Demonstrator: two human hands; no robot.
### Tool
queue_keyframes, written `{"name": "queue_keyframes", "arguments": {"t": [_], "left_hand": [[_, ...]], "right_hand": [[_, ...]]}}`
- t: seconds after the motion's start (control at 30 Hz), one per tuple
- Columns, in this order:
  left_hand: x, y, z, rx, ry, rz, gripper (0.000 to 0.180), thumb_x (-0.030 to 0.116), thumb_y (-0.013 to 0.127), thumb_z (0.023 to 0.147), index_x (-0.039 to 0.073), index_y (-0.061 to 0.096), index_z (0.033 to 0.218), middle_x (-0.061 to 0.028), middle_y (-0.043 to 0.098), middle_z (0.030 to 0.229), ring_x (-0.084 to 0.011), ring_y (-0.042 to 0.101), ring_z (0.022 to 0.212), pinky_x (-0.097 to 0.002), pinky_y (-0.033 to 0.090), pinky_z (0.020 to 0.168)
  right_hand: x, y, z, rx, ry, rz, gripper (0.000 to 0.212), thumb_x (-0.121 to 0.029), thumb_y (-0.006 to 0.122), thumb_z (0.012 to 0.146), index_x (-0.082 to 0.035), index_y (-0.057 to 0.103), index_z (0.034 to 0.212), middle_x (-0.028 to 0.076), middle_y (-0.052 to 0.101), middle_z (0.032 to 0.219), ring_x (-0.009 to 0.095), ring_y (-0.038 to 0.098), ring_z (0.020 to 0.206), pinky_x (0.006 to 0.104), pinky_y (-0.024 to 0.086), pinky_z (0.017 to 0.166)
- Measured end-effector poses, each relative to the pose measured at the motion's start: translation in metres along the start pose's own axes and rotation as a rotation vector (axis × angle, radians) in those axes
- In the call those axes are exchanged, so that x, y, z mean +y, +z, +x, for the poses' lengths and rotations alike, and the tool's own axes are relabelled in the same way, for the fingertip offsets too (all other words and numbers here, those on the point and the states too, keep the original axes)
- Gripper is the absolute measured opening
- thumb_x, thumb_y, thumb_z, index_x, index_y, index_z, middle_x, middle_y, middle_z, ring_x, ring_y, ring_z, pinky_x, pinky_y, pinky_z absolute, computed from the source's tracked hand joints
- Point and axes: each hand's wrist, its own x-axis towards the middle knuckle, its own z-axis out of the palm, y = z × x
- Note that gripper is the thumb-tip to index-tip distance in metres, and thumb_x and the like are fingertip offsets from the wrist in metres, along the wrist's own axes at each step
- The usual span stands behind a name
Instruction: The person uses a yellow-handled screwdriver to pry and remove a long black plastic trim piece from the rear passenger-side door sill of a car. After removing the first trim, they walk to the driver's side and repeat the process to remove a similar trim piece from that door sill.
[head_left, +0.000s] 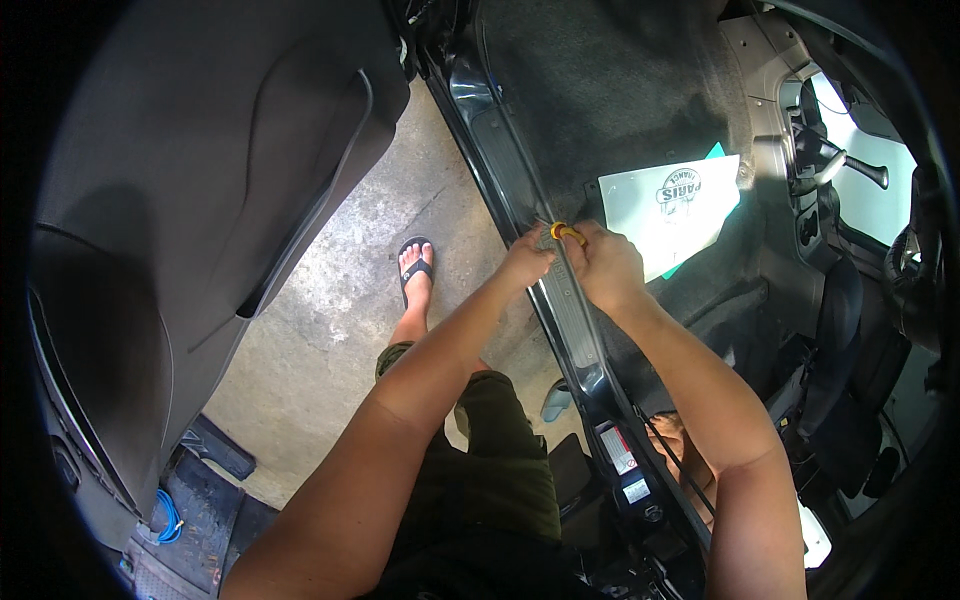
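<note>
My two hands meet over the scuffed door sill [574, 320] of a vehicle. My right hand [608, 266] is closed around a small yellow tool-like piece [569, 234] with a rounded end; its exact kind is hard to make out. On the sill's outer side my left hand [528, 258] has its fingers pinched together, close against the rounded end. What those fingers hold, if anything, is hidden. Just beyond my right hand, a white sheet [632, 212] with a dark round print lies on the dark vehicle floor, with a teal sheet [716, 152] sticking out beneath it.
The grey door panel [190, 150] stands wide at the left, over a concrete floor [370, 190]. My sandalled foot [414, 266] is on that concrete. A coiled blue cable [170, 517] lies lower left. At the right are the black lever [866, 172] and a dark seat [835, 340].
</note>
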Motion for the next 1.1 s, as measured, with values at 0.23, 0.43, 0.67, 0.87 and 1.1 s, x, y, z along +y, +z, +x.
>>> {"name": "queue_keyframes", "arguments": {"t": [0.23, 0.43, 0.67, 0.87, 1.1], "left_hand": [[0.008, 0.003, -0.006, 0.036, -0.030, 0.034, 0.091, 0.011, 0.067, 0.093, 0.001, 0.018, 0.169, -0.0117, 0.069, 0.103, -0.0168, 0.064, 0.083, -0.0312, 0.053, 0.080], [-0.014, 0.005, 0.009, 0.061, 0.054, 0.006, 0.097, 0.018, 0.071, 0.091, 0.003, 0.016, 0.169, -0.0001, 0.055, 0.069, -0.0109, 0.051, 0.061, -0.0287, 0.040, 0.055], [-0.043, 0.000, 0.023, 0.081, 0.105, 0.172, 0.071, 0.014, 0.068, 0.093, -0.003, 0.043, 0.157, -0.0172, 0.073, 0.103, -0.0218, 0.069, 0.084, -0.0352, 0.055, 0.078], [-0.065, -0.013, -0.012, 0.065, 0.036, 0.031, 0.058, 0.016, 0.069, 0.093, -0.004, 0.056, 0.147, -0.0179, 0.073, 0.108, -0.0218, 0.069, 0.085, -0.0364, 0.055, 0.076], [-0.091, -0.032, -0.047, 0.145, 0.003, 0.017, 0.054, 0.014, 0.066, 0.097, -0.003, 0.056, 0.147, -0.0005, 0.058, 0.071, -0.0101, 0.049, 0.055, -0.0287, 0.040, 0.049]], "right_hand": [[0.001, 0.002, -0.002, 0.025, -0.010, -0.036, 0.029, -0.032, 0.063, 0.102, -0.004, 0.071, 0.104, 0.021, 0.075, 0.083, 0.040, 0.075, 0.077, 0.0493, 0.060, 0.070], [-0.001, -0.002, 0.000, 0.034, -0.056, -0.052, 0.030, -0.031, 0.063, 0.102, -0.002, 0.070, 0.102, 0.021, 0.075, 0.082, 0.039, 0.076, 0.075, 0.0484, 0.061, 0.068], [-0.031, -0.008, 0.014, -0.177, -0.165, -0.323, 0.024, -0.027, 0.066, 0.100, -0.004, 0.070, 0.106, 0.019, 0.075, 0.081, 0.037, 0.076, 0.078, 0.0472, 0.060, 0.071], [-0.039, -0.012, 0.043, -0.266, -0.182, -0.298, 0.026, -0.025, 0.063, 0.099, -0.001, 0.071, 0.107, 0.023, 0.076, 0.088, 0.037, 0.077, 0.082, 0.0467, 0.061, 0.076], [-0.040, -0.004, 0.061, -0.335, 0.432, 0.261, 0.026, -0.017, 0.059, 0.098, 0.001, 0.074, 0.110, 0.020, 0.075, 0.094, 0.034, 0.075, 0.096, 0.0437, 0.060, 0.087]]}}
